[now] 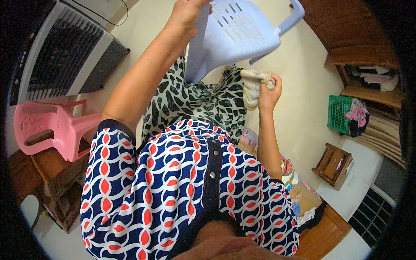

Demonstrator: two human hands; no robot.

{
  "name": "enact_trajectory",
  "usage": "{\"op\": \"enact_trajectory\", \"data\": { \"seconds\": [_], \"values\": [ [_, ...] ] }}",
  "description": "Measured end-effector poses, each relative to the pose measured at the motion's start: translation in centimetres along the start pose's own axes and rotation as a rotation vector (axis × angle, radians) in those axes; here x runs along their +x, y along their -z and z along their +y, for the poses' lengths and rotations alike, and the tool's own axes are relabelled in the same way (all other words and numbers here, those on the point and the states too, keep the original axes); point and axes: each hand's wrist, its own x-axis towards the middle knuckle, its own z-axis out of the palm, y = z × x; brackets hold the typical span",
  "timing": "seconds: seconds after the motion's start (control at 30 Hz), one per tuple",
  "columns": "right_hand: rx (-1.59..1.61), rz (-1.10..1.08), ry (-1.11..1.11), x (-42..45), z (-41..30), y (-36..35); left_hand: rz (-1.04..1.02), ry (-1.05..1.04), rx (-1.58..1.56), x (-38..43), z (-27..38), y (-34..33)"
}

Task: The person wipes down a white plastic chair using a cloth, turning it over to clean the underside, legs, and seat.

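Observation:
My left hand (190, 16) grips the upper edge of a light blue plastic chair (240, 39) at the top of the view; part of the hand is cut off. The chair is tilted in front of my legs, its slotted panel facing up and an armrest pointing to the upper right. My right hand (271, 96) holds a bunched, off-white, soiled-looking cloth (252, 87). The cloth hangs beside my right leg, just below the chair, with no clear contact between the two.
At left stand an air cooler (68, 48) and a pink plastic chair (65, 130). A wooden cabinet (357, 35), a green plastic basket (339, 112) with clothes and a small wooden stand (333, 164) are at right. Fabrics (292, 175) lie behind my right arm.

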Motion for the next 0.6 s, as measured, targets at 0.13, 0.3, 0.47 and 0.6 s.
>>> {"op": "enact_trajectory", "data": {
  "seconds": [0.13,0.3,0.47,0.6],
  "values": [
    [0.102,-0.065,0.011,0.1,-3.1,-3.6,0.070,-0.040,-0.116,0.9,-0.9,1.7],
    [0.079,-0.204,0.068,0.1,-5.8,-7.8,0.206,-0.076,-0.150,2.0,-1.5,4.7],
    [0.153,-0.309,0.005,-0.5,-5.2,-11.2,0.289,-0.041,-0.319,3.7,-2.2,9.2],
    [0.150,-0.390,-0.013,-1.1,-6.0,-13.9,0.364,-0.075,-0.348,4.2,-2.7,11.3]
  ]
}}
